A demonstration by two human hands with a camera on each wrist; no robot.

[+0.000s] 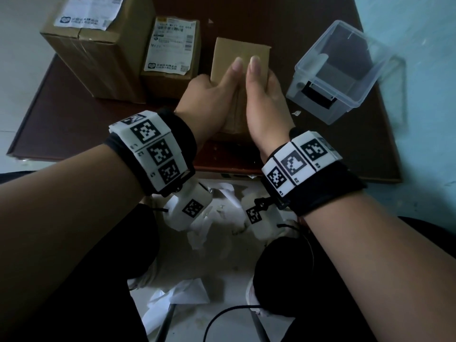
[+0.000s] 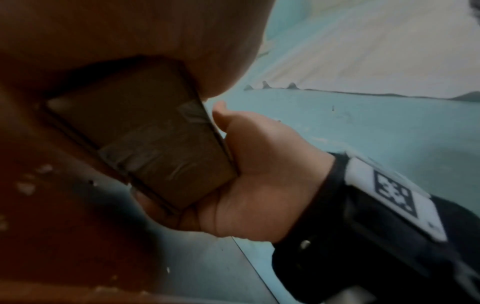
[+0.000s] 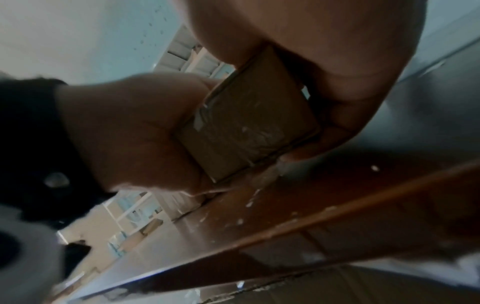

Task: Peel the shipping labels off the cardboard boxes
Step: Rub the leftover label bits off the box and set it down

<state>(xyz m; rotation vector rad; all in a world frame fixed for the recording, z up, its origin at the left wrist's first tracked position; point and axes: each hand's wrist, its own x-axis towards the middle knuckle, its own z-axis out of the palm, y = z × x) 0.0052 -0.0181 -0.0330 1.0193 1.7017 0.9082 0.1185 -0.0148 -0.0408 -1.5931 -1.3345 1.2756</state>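
A small plain cardboard box [image 1: 240, 53] is held between both hands over the middle of the brown table [image 1: 74, 119]. My left hand [image 1: 212, 92] grips its left side and my right hand [image 1: 264, 95] its right side, with both thumbs lying on the top face. No label shows on that face. The left wrist view shows the box's taped end [image 2: 155, 144] with the right hand [image 2: 259, 174] wrapped round it. In the right wrist view the same end [image 3: 249, 123] sits between the left hand [image 3: 130, 127] and right fingers [image 3: 337, 61].
A tall box [image 1: 98, 58] with a white label [image 1: 91, 11] stands at the back left. Beside it is a smaller box [image 1: 170, 77] carrying a label [image 1: 171, 45]. A clear plastic container [image 1: 345, 70] sits at the right. Torn paper scraps [image 1: 177, 294] lie on the floor by my knees.
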